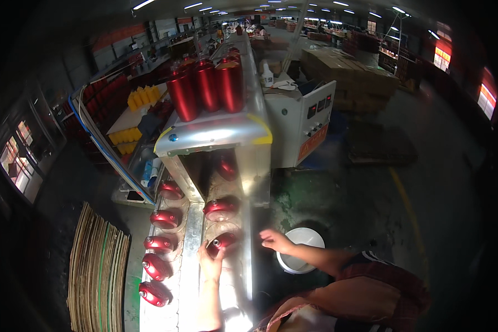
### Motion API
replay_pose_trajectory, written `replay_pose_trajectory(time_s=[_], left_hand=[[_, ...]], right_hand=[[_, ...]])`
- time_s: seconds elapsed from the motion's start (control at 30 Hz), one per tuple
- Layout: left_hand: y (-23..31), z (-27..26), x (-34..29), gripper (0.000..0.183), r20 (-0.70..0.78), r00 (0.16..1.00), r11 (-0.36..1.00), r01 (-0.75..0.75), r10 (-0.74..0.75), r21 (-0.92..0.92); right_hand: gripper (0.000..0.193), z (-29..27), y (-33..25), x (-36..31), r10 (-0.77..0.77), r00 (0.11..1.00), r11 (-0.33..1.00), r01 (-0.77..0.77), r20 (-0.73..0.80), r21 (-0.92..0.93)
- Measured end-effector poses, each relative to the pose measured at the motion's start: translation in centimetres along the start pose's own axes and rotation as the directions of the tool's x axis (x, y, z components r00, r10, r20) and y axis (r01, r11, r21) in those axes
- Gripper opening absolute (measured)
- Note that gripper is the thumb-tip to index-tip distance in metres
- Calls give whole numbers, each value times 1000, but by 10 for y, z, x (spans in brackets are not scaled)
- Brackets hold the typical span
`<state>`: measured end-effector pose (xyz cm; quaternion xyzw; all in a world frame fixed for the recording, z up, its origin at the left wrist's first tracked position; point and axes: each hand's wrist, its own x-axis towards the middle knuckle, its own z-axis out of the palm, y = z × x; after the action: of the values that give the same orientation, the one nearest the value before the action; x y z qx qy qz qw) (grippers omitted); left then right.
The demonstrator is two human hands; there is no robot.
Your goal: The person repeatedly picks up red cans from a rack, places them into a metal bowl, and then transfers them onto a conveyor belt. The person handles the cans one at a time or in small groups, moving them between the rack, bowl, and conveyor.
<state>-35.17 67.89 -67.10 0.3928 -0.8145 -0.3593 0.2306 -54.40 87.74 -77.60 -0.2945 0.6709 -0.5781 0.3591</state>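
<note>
My left hand (211, 261) is closed on a shiny red metal bottle (226, 239) with a short silver neck, thumb and fingers at its near side. That bottle lies on the right-hand lane of a pale conveyor (232, 282). Just beyond it lies another red bottle (220, 209), with a further one (227, 167) under the metal hood. Off the conveyor's right edge, my right hand (278, 242) hangs in the air with nothing seen in it, its fingers loosely apart. On the left lane several red bottles (157, 243) lie in a row.
A silver metal hood (216, 133) spans the conveyor, carrying tall red cylinders (207, 86). To its right stands a control box (310, 124). A white bucket (307, 238) is on the floor near my right arm. Stacked flat boards (97, 271) stand at left; cardboard boxes (343, 72) lie beyond.
</note>
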Motion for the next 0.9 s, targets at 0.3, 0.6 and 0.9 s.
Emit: replay_pose_trajectory(time_s=[0.3,0.6,0.9], left_hand=[[23,84,-200,9,150,900,696,414,-408,-587],[51,6,-364,12,321,748,397,605,-581,-690],[88,27,-484,20,154,727,557,628,-669,-544]], right_hand=[[33,-45,52,-132,188,941,974,-215,280,70],[31,-89,56,-183,52,966,990,-83,252,115],[32,-35,89,-273,377,789,902,-431,485,0]])
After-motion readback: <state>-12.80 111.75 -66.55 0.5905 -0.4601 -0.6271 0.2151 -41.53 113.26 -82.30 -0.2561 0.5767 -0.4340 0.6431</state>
